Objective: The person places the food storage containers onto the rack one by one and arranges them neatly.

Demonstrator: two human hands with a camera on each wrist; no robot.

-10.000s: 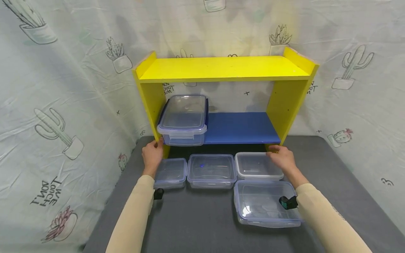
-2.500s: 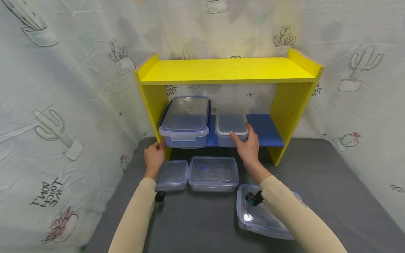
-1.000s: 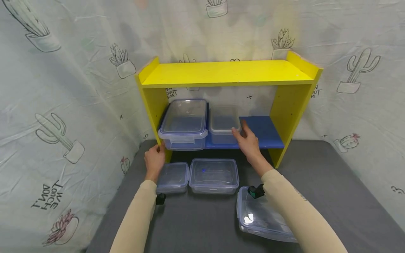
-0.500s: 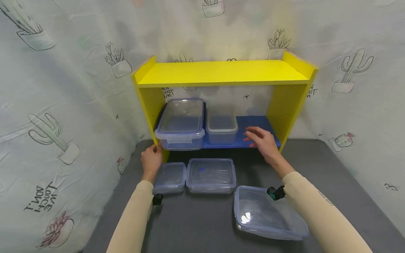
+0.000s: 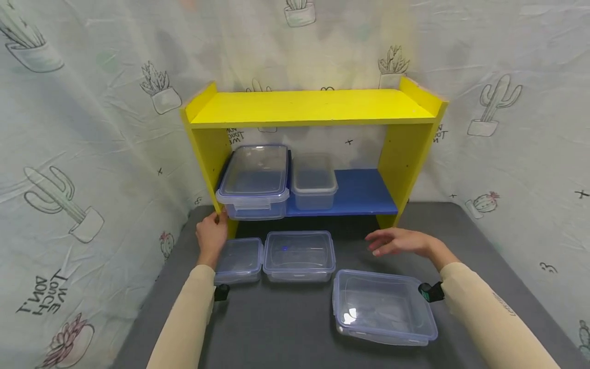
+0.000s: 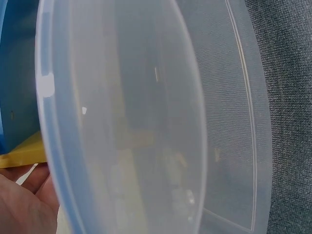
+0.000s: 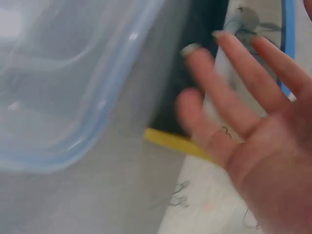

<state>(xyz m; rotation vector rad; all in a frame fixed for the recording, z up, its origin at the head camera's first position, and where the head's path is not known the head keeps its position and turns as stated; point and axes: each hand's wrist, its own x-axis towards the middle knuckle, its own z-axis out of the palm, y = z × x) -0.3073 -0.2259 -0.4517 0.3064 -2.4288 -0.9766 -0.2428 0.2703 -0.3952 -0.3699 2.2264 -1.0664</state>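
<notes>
My left hand (image 5: 211,236) grips the front edge of the yellow side panel of a small shelf unit (image 5: 318,106), low on its left. Part of that palm (image 6: 24,204) shows beside the panel in the left wrist view. My right hand (image 5: 400,241) hovers over the table with fingers loosely extended and nothing held; its spread fingers (image 7: 219,97) show in the right wrist view. Beneath it lies a large clear lidded food container (image 5: 386,306). On the blue shelf board (image 5: 359,192) stand a big clear container (image 5: 255,177) at the left and a smaller frosted one (image 5: 315,182) beside it.
Two more clear containers stand on the grey table (image 5: 276,328) before the shelf: a small one (image 5: 239,256) by the left forearm and a medium one (image 5: 299,252) beside it. A cactus-print cloth (image 5: 110,133) hangs behind and at the sides.
The frosted container came off the table onto the blue board and was slid left against the big one. My right hand then let go and drew back right and down; the left stays put.
</notes>
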